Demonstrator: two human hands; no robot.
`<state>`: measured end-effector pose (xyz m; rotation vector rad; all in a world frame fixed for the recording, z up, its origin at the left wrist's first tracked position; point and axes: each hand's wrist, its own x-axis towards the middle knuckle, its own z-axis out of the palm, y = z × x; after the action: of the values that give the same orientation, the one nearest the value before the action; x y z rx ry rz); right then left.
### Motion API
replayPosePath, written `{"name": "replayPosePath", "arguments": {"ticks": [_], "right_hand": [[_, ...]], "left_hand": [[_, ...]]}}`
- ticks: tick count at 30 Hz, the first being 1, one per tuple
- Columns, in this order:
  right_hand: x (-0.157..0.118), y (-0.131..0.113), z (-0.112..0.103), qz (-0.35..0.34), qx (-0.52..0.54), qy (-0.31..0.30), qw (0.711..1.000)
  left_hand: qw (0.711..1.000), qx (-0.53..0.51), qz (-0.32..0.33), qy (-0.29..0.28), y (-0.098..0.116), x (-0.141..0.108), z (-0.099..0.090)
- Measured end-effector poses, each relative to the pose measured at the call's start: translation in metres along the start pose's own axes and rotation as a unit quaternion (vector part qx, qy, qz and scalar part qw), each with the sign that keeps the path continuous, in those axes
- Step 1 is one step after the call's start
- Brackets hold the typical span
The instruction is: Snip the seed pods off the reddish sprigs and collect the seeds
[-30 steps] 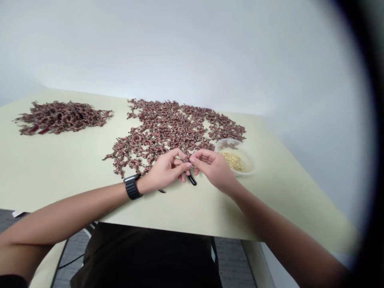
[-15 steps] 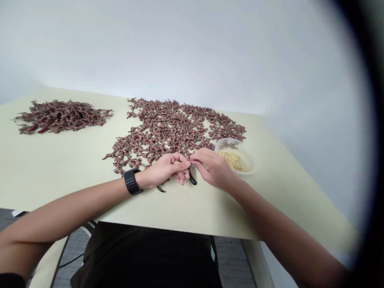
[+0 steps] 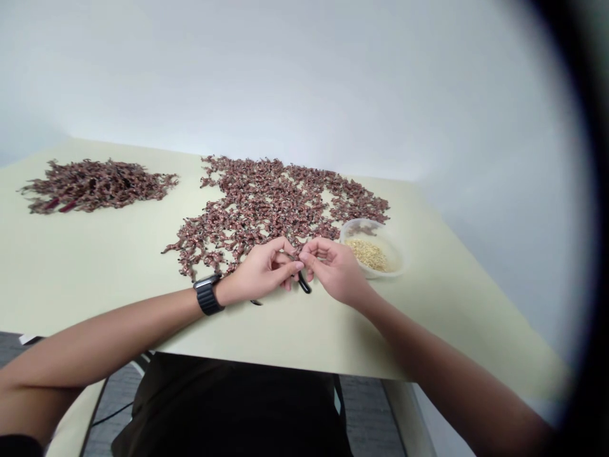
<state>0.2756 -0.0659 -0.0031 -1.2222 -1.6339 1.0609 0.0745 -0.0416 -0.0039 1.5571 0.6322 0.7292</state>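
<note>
My left hand [image 3: 261, 271] and my right hand [image 3: 335, 270] meet above the near edge of a spread of small reddish-brown pieces [image 3: 266, 203], their fingertips pinched together. A thin black strip [image 3: 303, 284] hangs below the fingertips, and its upper part is hidden by my fingers. Another dark tip [image 3: 255, 302] shows under my left hand. A clear plastic bowl [image 3: 368, 223] of pale grains [image 3: 367, 254] stands just beyond my right hand.
A denser heap of the same reddish-brown pieces [image 3: 98, 187] lies at the far left of the pale green table [image 3: 95, 266]. A white wall rises behind the table. A black watch [image 3: 207, 295] circles my left wrist. Dark clothing and a grey floor show below the near edge.
My left fingers have curled upward and my hands have drawn slightly closer. Less of the black strip shows below them.
</note>
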Motion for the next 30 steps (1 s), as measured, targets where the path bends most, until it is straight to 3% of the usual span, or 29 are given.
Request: {"name": "replayPosePath", "arguments": {"ticks": [12, 18, 20, 21, 23, 25, 30], "right_hand": [[0.000, 0.003, 0.002, -0.015, -0.018, -0.012, 1.000], [-0.011, -0.019, 0.008, -0.113, -0.155, 0.128, 0.973], [-0.021, -0.031, 0.019, -0.110, -0.106, 0.040, 0.987], [-0.025, -0.037, 0.026, -0.089, -0.072, -0.037, 0.993], [-0.030, -0.045, 0.044, -0.030, -0.002, -0.171, 0.985], [-0.031, -0.050, 0.060, 0.006, 0.030, -0.263, 0.964], [-0.017, -0.062, 0.079, 0.071, 0.061, -0.336, 0.937]], "left_hand": [[0.996, -0.054, -0.009, 0.067, -0.007, 0.007, -0.002], [0.994, 0.036, -0.002, 0.099, -0.010, 0.009, -0.006], [0.987, 0.111, 0.017, 0.118, -0.012, 0.009, -0.009], [0.980, 0.149, 0.026, 0.126, -0.013, 0.010, -0.010], [0.966, 0.217, 0.038, 0.132, -0.015, 0.011, -0.011], [0.954, 0.272, 0.042, 0.123, -0.018, 0.012, -0.012], [0.933, 0.349, 0.050, 0.073, -0.023, 0.013, -0.014]]}}
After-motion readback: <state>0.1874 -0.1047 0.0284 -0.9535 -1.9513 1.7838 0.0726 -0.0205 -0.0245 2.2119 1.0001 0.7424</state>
